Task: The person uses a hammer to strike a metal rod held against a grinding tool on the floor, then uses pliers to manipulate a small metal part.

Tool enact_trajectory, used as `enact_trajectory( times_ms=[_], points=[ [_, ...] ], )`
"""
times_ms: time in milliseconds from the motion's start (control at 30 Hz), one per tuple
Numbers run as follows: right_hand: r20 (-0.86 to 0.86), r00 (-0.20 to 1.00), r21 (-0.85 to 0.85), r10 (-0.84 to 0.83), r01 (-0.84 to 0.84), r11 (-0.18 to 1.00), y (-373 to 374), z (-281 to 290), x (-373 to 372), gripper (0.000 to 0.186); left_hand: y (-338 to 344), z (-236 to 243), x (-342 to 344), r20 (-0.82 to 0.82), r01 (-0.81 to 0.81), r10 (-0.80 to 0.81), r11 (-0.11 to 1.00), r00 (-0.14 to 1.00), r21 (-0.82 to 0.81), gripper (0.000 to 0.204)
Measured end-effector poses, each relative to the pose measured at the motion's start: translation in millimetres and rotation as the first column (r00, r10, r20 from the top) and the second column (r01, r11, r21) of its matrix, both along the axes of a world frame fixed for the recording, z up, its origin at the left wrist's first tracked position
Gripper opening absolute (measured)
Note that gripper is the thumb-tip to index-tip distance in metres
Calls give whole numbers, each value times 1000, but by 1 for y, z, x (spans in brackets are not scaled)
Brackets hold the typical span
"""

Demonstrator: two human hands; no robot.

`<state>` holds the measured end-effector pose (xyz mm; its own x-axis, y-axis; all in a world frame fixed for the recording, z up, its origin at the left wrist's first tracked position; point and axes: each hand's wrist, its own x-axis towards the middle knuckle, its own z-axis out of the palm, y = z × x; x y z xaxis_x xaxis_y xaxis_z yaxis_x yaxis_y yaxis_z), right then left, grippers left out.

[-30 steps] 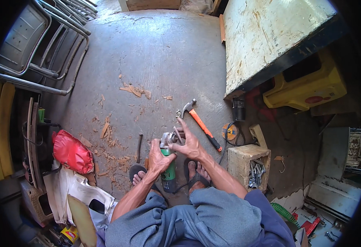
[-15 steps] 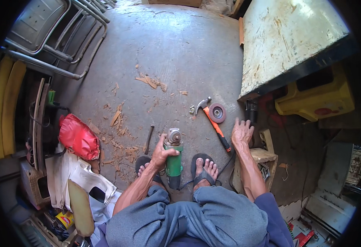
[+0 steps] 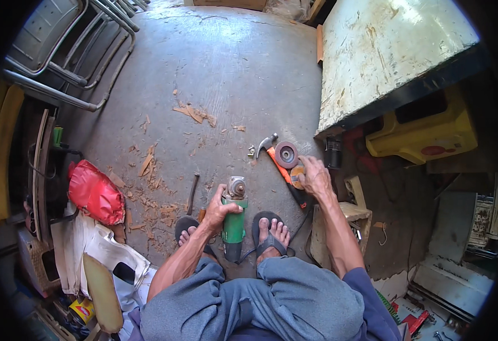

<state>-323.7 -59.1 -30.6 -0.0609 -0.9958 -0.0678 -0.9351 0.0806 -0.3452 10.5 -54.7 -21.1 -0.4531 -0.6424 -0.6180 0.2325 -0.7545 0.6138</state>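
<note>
My left hand [image 3: 219, 210] is wrapped round the green angle grinder [image 3: 234, 227], which points forward between my feet with its spindle bare. My right hand [image 3: 316, 177] has its fingers on an orange-yellow disc [image 3: 297, 177], partly hidden under them. Just beyond that lies a reddish-brown grinding disc [image 3: 287, 153] on the claw hammer [image 3: 298, 195] with an orange handle. Small metal fittings [image 3: 251, 151] are left of the hammer head, and a thin metal bar [image 3: 193, 193] lies left of the grinder.
A pale scuffed worktop [image 3: 391, 51] stands at right, with a yellow casing [image 3: 425, 131] under it and a wooden box [image 3: 345, 216] nearby. Metal chairs [image 3: 50, 34], a red bag [image 3: 92, 190] and wood scraps [image 3: 152, 170] are at left.
The reddish disc came off the grinder onto the hammer between the two earlier frames. My right hand has since moved left and taken hold of the orange-yellow disc, bringing it beside the hammer.
</note>
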Motion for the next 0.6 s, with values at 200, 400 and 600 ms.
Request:
enact_trajectory(
  times_ms=[200,400,600],
  points=[
    [-142,989,329,34,15,944,0,11,-8,47,6,-17,1,46,4,-2,999,999,-43,61],
    [317,945,-255,82,2,967,3,76,83,25,5,-12,0,21,-13,13,999,1000,-29,64],
    [102,883,-452,458,-368,813,30,56,129,44,4,-14,-1,-65,-12,9,999,998,-42,80]
  ],
)
